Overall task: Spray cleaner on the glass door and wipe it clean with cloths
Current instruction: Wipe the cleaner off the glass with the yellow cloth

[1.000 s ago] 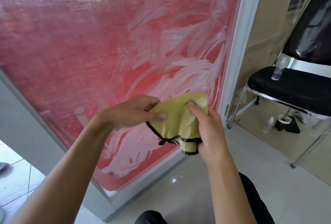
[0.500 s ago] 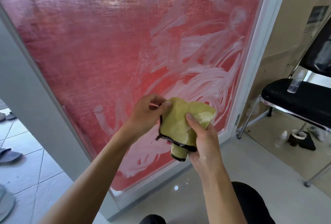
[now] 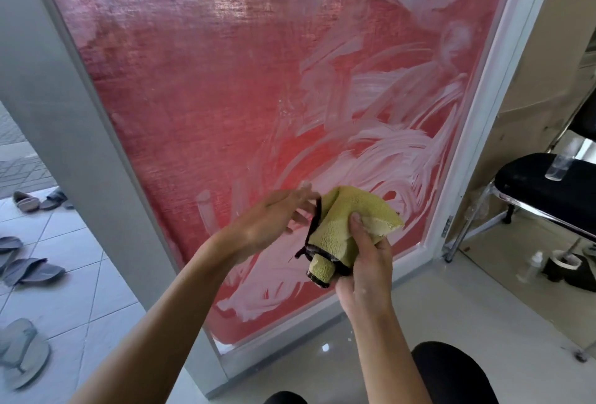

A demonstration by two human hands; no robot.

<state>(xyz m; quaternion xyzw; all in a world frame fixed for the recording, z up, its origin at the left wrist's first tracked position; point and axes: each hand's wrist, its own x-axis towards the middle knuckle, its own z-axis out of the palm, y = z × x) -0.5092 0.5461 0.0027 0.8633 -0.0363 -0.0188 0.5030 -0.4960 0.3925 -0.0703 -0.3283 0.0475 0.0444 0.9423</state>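
The right hand [image 3: 364, 261] is clamped round a bunched yellow-green cloth [image 3: 348, 226], thumb pressed into its folds. The left hand [image 3: 267, 219] hovers beside it, fingers straight and loose, its fingertips just at the cloth's black edging. Directly beyond both hands stands the glass door [image 3: 258, 97], smeared with white cleaner streaks [image 3: 380, 152] above and below them. If that cloth goes back on as a tight wad, I reckon it would only push foam around. The streaks look likely to dry on.
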